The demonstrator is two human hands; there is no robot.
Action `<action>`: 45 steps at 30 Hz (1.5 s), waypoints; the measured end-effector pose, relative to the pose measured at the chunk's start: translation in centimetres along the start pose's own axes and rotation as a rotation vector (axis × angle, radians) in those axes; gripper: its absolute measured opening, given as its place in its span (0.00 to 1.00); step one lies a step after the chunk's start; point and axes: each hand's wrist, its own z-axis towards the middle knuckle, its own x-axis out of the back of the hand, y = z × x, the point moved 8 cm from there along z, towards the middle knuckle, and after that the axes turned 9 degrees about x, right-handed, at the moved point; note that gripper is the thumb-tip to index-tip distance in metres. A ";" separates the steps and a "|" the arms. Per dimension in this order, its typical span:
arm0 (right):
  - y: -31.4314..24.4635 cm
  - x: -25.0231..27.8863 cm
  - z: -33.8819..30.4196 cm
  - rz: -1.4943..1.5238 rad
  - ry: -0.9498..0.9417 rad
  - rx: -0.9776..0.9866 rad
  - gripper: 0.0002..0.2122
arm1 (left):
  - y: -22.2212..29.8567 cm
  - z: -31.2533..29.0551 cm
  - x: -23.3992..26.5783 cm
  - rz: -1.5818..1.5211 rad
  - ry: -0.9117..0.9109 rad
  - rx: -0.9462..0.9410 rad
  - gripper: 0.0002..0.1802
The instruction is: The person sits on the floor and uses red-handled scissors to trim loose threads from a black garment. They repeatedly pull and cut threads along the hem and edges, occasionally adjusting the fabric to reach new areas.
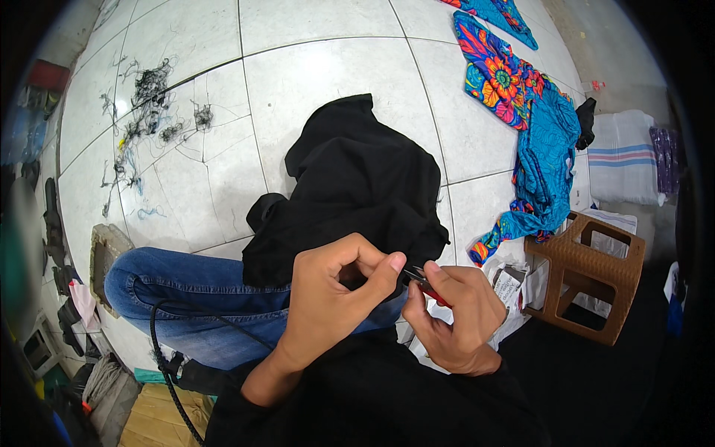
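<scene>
Left hand [319, 298] pinches something unclear beside draped black cloth [357, 179], likely soft, light, best held by its edge; right hand [469, 309] grips a red-handled metal tool [437, 296].

- From where I stand, it looks like a garment workshop, white tiles [328, 74] underfoot.
- Tangled thread clippings [151, 86] beyond and left of the left hand [331, 298].
- Thread snips [419, 278] in the right hand [463, 313], black cloth [357, 175] just beyond.
- Floral garments [547, 156] and a striped sack [623, 175] right of that hand.
</scene>
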 end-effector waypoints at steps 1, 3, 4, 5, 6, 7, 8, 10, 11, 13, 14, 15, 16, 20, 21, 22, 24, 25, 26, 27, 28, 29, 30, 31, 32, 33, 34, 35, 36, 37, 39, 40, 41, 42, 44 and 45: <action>0.0 0.0 0.0 0.001 0.001 -0.004 0.19 | -0.1 0.0 0.0 -0.004 -0.001 0.000 0.11; 0.0 -0.1 0.0 0.000 0.000 -0.006 0.19 | -0.1 0.0 0.0 -0.002 -0.003 -0.003 0.11; 0.0 -0.1 0.1 -0.002 -0.001 -0.005 0.19 | -0.1 0.0 0.0 -0.001 -0.004 -0.005 0.11; 0.0 0.0 0.1 -0.005 -0.003 -0.005 0.19 | -0.1 0.0 0.0 0.000 -0.003 -0.004 0.11; 0.0 0.0 0.1 -0.005 -0.002 -0.006 0.19 | 0.0 0.0 0.0 0.000 -0.002 -0.004 0.11; 0.0 -0.1 0.1 -0.005 0.000 -0.007 0.19 | 0.0 0.0 0.0 0.001 -0.001 -0.004 0.11; 0.0 -0.1 0.1 -0.006 0.002 -0.008 0.19 | 0.0 0.0 0.0 0.000 -0.002 -0.007 0.10; 0.0 -0.1 0.0 -0.017 -0.003 -0.004 0.19 | -0.2 0.1 0.0 -0.001 -0.005 -0.013 0.10; 0.0 -0.1 0.1 -0.017 -0.005 0.000 0.19 | -0.1 0.1 0.0 0.004 -0.003 -0.009 0.11; -0.1 -0.1 0.3 -0.009 -0.006 0.010 0.19 | 0.0 0.0 0.1 0.012 0.000 -0.002 0.11; -0.1 -0.1 0.4 -0.008 -0.006 0.013 0.19 | 0.0 0.1 0.1 0.007 -0.002 0.000 0.11; -0.1 -0.1 0.4 0.004 -0.001 0.014 0.20 | -0.1 0.1 0.1 0.001 -0.004 0.001 0.11; -0.1 -0.1 0.4 0.017 0.003 0.015 0.20 | -0.1 0.2 0.1 -0.005 -0.005 0.003 0.11; 0.0 -0.4 0.3 0.047 0.020 0.059 0.22 | -1.0 0.6 0.3 -0.042 -0.053 0.061 0.12; -0.2 -0.5 0.3 0.026 0.012 0.107 0.22 | -1.2 0.7 0.3 -0.061 -0.065 0.071 0.12; -0.3 -0.5 0.2 0.006 0.004 0.155 0.23 | -1.4 0.8 0.4 -0.080 -0.077 0.081 0.12; -0.3 -0.6 -0.1 -0.024 0.006 0.229 0.22 | -1.8 1.0 0.4 -0.100 -0.112 0.101 0.12; -0.1 -0.7 -0.3 -0.032 0.018 0.255 0.21 | -1.9 1.0 0.3 -0.109 -0.129 0.110 0.12; -0.2 -0.7 -0.5 -0.046 0.028 0.280 0.21 | -1.8 1.0 0.3 -0.119 -0.118 0.100 0.12; 1.1 -0.9 -0.3 0.129 -0.010 0.081 0.20 | -1.7 1.0 0.2 -0.128 -0.107 0.090 0.11; 2.0 -1.2 -0.3 0.302 -0.048 -0.120 0.19 | -1.6 0.9 0.0 -0.138 -0.096 0.080 0.11; 2.8 -2.0 -0.8 0.475 -0.082 -0.324 0.18 | -1.3 0.8 -0.2 -0.136 -0.077 0.061 0.11; 3.6 -3.0 -1.9 0.643 -0.005 -0.419 0.17 | -1.0 0.7 -0.5 -0.136 -0.059 0.042 0.11; 3.4 -2.7 -2.0 0.608 -0.017 -0.406 0.17 | -0.8 0.7 -0.6 -0.135 -0.042 0.023 0.11; 3.1 -2.5 -2.0 0.579 -0.029 -0.388 0.17 | -0.8 0.7 -0.5 -0.130 -0.045 0.017 0.11; 2.9 -2.4 -1.9 0.549 -0.042 -0.371 0.17 | -0.9 0.8 -0.5 -0.126 -0.049 0.011 0.11; 2.3 -1.8 -1.3 0.422 -0.020 -0.245 0.18 | -0.9 0.8 -0.5 -0.122 -0.053 0.006 0.11; 1.8 -1.4 -0.8 0.300 -0.001 -0.119 0.19 | -1.2 0.8 -0.4 -0.108 -0.068 0.035 0.11; 1.3 -1.2 -0.4 0.177 0.018 0.006 0.20 | -1.4 1.0 -0.1 -0.094 -0.083 0.065 0.11; 0.6 -1.1 -0.1 0.055 0.037 0.131 0.20 | -1.6 1.2 -0.1 -0.081 -0.097 0.095 0.11; -0.1 -1.4 -0.6 -0.076 0.049 0.270 0.24 | -2.2 1.5 0.0 -0.113 -0.102 0.133 0.11; -0.2 -1.5 -0.6 -0.113 0.044 0.320 0.25 | -2.5 1.6 0.0 -0.128 -0.103 0.152 0.11; -0.3 -1.5 -0.6 -0.151 0.044 0.375 0.25 | -2.6 1.7 0.0 -0.146 -0.107 0.150 0.12; 0.1 -1.7 -0.6 -0.097 -0.004 0.333 0.21 | -2.7 1.8 0.0 -0.164 -0.111 0.147 0.12; 2.4 -2.6 -0.7 0.317 -0.029 -0.080 0.18 | -2.8 2.0 -0.1 -0.185 -0.126 0.134 0.12; 3.3 -3.3 -1.2 0.513 -0.039 -0.288 0.17 | -2.7 2.0 -0.1 -0.175 -0.113 0.125 0.12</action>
